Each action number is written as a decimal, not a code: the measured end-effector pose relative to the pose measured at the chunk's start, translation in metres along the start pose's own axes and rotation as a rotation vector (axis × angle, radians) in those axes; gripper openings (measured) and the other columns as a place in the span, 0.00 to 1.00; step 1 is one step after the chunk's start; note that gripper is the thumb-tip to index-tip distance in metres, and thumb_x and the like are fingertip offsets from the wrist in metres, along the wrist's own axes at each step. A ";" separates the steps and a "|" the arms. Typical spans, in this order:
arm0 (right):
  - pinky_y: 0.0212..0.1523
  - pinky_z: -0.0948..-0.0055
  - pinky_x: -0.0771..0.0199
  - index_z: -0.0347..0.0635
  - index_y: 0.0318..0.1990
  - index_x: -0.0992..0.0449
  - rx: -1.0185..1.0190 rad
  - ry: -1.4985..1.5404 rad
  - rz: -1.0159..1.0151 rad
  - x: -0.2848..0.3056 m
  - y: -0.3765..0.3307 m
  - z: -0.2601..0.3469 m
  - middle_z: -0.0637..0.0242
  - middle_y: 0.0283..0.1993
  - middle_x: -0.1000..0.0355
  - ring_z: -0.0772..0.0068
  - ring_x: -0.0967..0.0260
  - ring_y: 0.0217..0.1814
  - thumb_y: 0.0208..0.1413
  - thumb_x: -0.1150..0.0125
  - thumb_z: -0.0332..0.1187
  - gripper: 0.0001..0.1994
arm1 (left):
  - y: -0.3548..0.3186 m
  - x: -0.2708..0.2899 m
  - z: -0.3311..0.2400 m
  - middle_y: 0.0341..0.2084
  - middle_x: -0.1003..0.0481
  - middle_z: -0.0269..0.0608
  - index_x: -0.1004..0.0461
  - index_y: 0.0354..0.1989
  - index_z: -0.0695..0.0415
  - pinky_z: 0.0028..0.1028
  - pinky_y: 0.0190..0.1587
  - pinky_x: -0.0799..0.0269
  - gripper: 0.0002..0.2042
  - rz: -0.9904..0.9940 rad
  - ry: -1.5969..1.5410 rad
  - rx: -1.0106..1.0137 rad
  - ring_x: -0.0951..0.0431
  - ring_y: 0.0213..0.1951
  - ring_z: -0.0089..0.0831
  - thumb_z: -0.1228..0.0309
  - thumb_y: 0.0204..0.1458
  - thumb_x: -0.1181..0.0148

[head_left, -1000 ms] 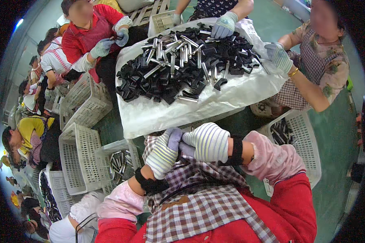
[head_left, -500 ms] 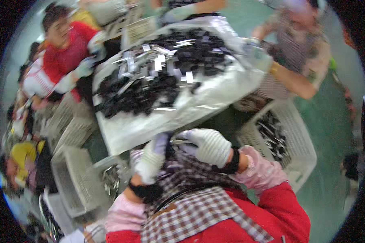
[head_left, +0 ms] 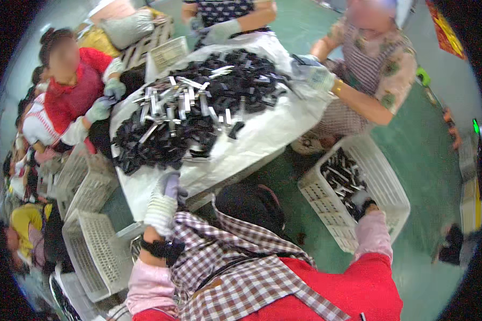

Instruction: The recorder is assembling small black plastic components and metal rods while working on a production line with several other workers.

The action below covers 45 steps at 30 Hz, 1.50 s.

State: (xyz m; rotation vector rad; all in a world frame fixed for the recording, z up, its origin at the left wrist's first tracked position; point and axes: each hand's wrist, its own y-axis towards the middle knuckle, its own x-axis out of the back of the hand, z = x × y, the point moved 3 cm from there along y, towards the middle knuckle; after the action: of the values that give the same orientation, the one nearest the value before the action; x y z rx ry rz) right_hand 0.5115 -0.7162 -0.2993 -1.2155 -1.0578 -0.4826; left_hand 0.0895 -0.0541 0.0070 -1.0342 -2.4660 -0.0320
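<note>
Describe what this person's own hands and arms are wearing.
The left hand wears a whitish, striped knit glove with greyish-lavender fingers. The right hand is too blurred to detail. Both wrists carry black bands; above them come pink sleeve covers, then red sleeves.

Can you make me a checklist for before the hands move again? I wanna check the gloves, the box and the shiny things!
1. Left hand wearing its striped glove: ok.
2. Right hand at the plastic crate on the right: ok, it reaches in at the near end.
3. Right hand gripping something: cannot tell, it is blurred.
4. Left hand holding nothing: cannot tell, the fingers hide the palm.
5. Silver tubes sorted apart from the black pieces: not ok, they lie mixed on the white sheet.
6. Right-side co-worker's gloved hand away from the left hand: ok, it is farther across the table.
</note>
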 end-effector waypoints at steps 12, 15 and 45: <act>0.50 0.64 0.29 0.40 0.45 0.24 0.797 0.840 -0.449 0.264 -0.154 0.426 0.56 0.42 0.25 0.55 0.28 0.47 0.49 0.37 0.28 0.14 | 0.040 0.012 -0.015 0.40 0.28 0.52 0.26 0.46 0.53 0.42 0.44 0.29 0.16 -0.060 0.779 -0.275 0.25 0.40 0.49 0.60 0.50 0.41; 0.49 0.65 0.28 0.41 0.49 0.26 1.231 0.620 -0.528 0.277 -0.182 0.521 0.56 0.43 0.27 0.55 0.28 0.46 0.52 0.40 0.30 0.16 | 0.040 0.008 -0.031 0.39 0.27 0.52 0.27 0.48 0.52 0.42 0.43 0.29 0.18 -0.029 0.977 -0.215 0.24 0.40 0.48 0.59 0.50 0.40; 0.45 0.62 0.28 0.38 0.44 0.26 1.223 0.578 -0.008 0.301 -0.220 0.618 0.49 0.36 0.25 0.51 0.26 0.39 0.53 0.41 0.38 0.15 | 0.067 0.024 0.033 0.27 0.22 0.56 0.25 0.37 0.62 0.49 0.39 0.29 0.22 -0.139 0.897 -0.087 0.22 0.31 0.52 0.61 0.63 0.68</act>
State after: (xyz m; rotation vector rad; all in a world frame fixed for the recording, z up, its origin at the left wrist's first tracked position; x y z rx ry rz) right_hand 0.2350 -0.1545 0.0600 0.0333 -0.6306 -0.0975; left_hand 0.1072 0.0161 -0.0227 -0.6598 -1.7060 -0.5294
